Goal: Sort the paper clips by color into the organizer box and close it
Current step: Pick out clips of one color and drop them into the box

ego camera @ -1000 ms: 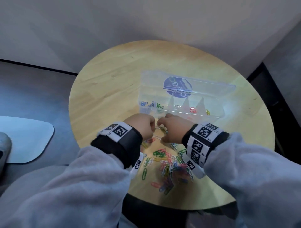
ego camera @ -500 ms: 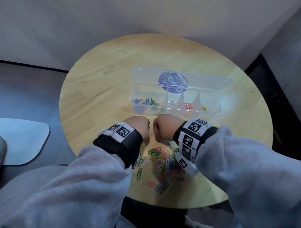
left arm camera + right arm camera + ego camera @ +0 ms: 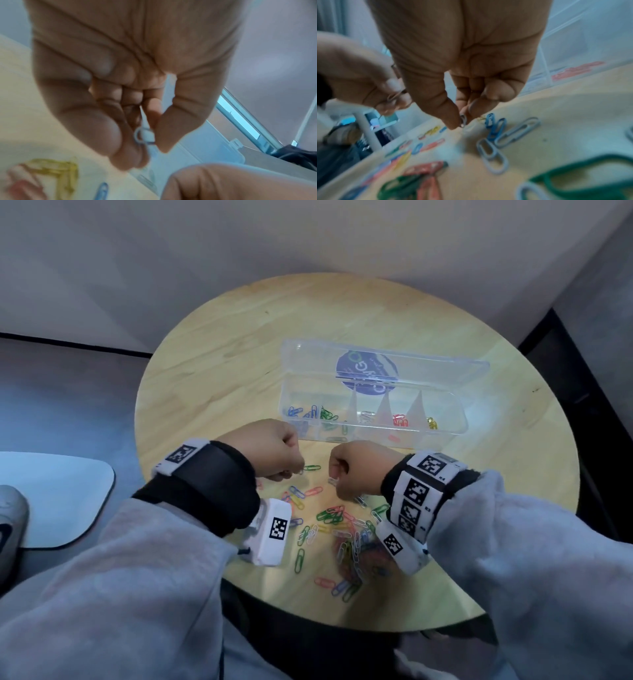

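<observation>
Barely legible: pale clip (image 3: 144,134) between blurred left-hand fingers (image 3: 118,136).

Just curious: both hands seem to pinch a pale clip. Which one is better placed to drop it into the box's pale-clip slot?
Probably right hand: it sits nearer that middle compartment.

From my seat, left hand (image 3: 130,83) hides most of its pale clip (image 3: 144,134), colour I can't call, right hand's (image 3: 464,67) clip (image 3: 463,120) barely peeks out, pile (image 3: 346,535) partly under my wristbands, box (image 3: 373,419) contents tiny, wrist views smeared.
</observation>
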A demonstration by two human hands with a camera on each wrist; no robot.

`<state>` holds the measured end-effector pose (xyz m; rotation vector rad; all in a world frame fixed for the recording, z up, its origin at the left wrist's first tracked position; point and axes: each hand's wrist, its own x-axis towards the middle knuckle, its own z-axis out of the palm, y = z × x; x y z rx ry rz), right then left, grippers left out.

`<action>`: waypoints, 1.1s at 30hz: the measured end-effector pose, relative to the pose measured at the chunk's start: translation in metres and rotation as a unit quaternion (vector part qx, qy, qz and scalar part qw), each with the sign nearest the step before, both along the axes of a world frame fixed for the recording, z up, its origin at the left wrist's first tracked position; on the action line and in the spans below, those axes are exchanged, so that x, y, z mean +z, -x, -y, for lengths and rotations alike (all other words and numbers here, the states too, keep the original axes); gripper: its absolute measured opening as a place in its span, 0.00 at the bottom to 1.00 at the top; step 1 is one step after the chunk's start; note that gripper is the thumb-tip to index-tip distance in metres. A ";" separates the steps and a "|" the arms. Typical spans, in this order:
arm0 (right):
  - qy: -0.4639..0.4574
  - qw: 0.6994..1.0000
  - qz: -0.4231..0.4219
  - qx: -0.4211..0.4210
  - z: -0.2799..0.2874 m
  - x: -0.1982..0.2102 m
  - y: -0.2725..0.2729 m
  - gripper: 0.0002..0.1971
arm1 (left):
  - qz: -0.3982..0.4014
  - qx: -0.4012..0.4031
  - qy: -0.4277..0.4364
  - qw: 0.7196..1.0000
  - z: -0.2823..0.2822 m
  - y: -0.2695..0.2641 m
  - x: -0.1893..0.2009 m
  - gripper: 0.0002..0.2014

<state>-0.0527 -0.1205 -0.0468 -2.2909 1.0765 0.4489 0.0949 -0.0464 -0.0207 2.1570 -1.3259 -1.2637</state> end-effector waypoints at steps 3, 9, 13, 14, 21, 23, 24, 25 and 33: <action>-0.046 0.996 0.047 -0.065 0.003 0.003 0.006 0.14 | -0.055 0.046 0.005 0.997 -0.010 -0.006 -0.002 0.12; -0.263 0.920 0.179 -0.227 0.001 0.004 0.022 0.12 | -0.031 0.060 -0.042 0.997 -0.024 -0.003 -0.007 0.14; -0.315 0.877 0.231 -0.281 0.000 0.002 0.030 0.15 | 0.123 -0.025 -0.075 0.989 -0.033 0.003 -0.012 0.06; -0.313 0.876 0.231 -0.284 -0.001 0.002 0.032 0.15 | 0.167 -0.045 -0.081 0.982 -0.035 0.004 -0.014 0.06; -0.084 0.985 0.055 -0.143 0.001 0.010 0.048 0.08 | 0.231 -0.088 -0.104 0.963 -0.032 0.015 -0.024 0.09; -0.023 0.993 0.021 -0.118 0.004 0.012 0.051 0.10 | 0.242 -0.093 -0.109 0.960 -0.030 0.017 -0.025 0.12; -0.017 0.992 0.017 -0.122 0.005 0.012 0.052 0.11 | 0.245 -0.096 -0.111 0.958 -0.029 0.018 -0.026 0.13; -0.028 0.990 0.020 -0.135 0.007 0.012 0.053 0.11 | 0.246 -0.097 -0.112 0.958 -0.028 0.019 -0.027 0.13; -0.063 0.986 0.013 -0.152 0.009 0.008 0.059 0.23 | 0.240 -0.107 -0.110 0.959 -0.024 0.019 -0.034 0.03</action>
